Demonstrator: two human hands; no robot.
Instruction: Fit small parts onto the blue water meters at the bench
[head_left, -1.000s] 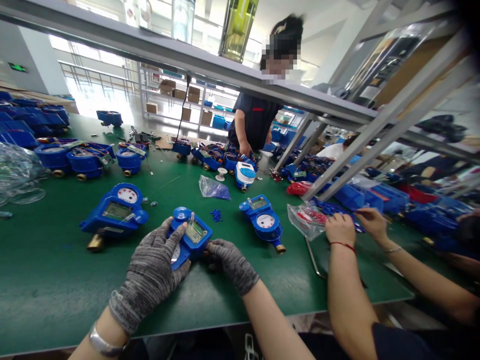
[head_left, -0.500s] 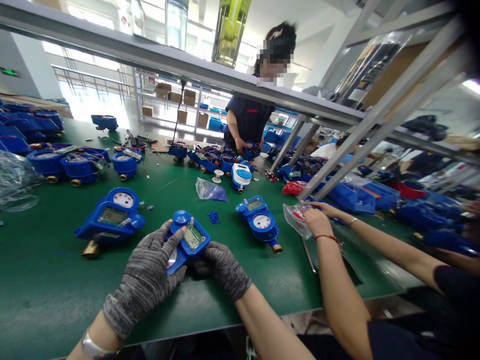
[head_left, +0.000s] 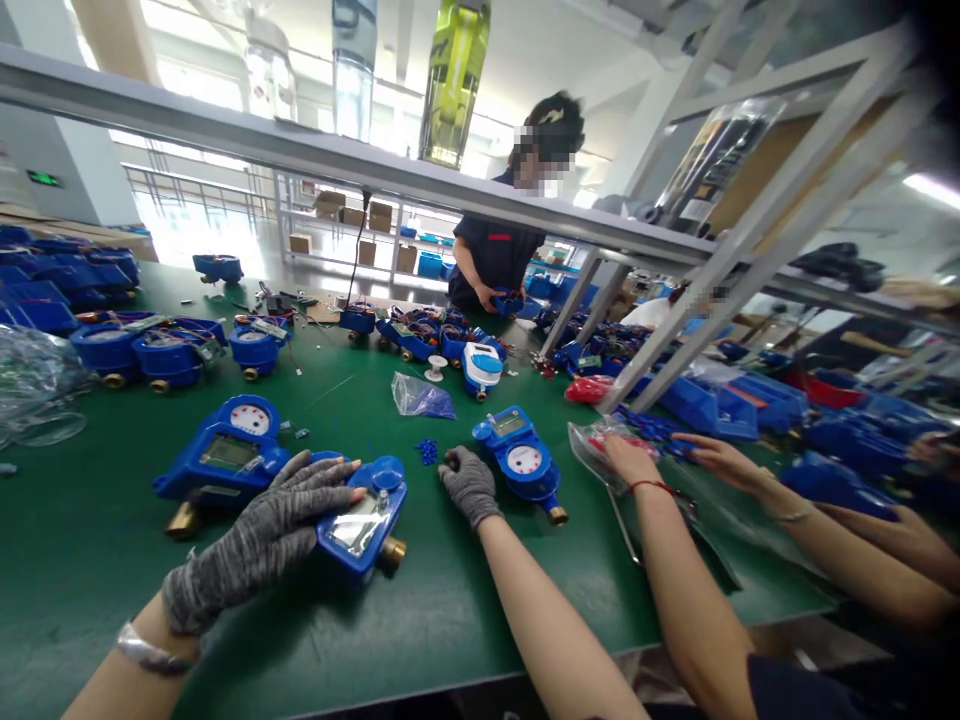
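My left hand (head_left: 259, 540), in a grey knit glove, lies over a blue water meter (head_left: 367, 520) on the green table (head_left: 90, 540), fingers wrapped on its left side. The meter rests tilted, its brass fitting pointing right. My right hand (head_left: 469, 485), also gloved, has reached forward with fingers curled, close to a small pile of blue bits (head_left: 428, 451) and just left of another blue meter (head_left: 521, 460). What its fingertips pinch, if anything, I cannot make out.
A larger blue meter (head_left: 221, 455) sits left of my left hand. A plastic bag (head_left: 421, 398) lies further back, more meters (head_left: 172, 350) behind. A neighbour's bare hands (head_left: 637, 465) handle a bag of red parts (head_left: 600, 440) on my right. Another person stands across the table.
My left hand has turned the meter and laid it down on the table. My right hand let go of it and reached forward toward the blue bits.
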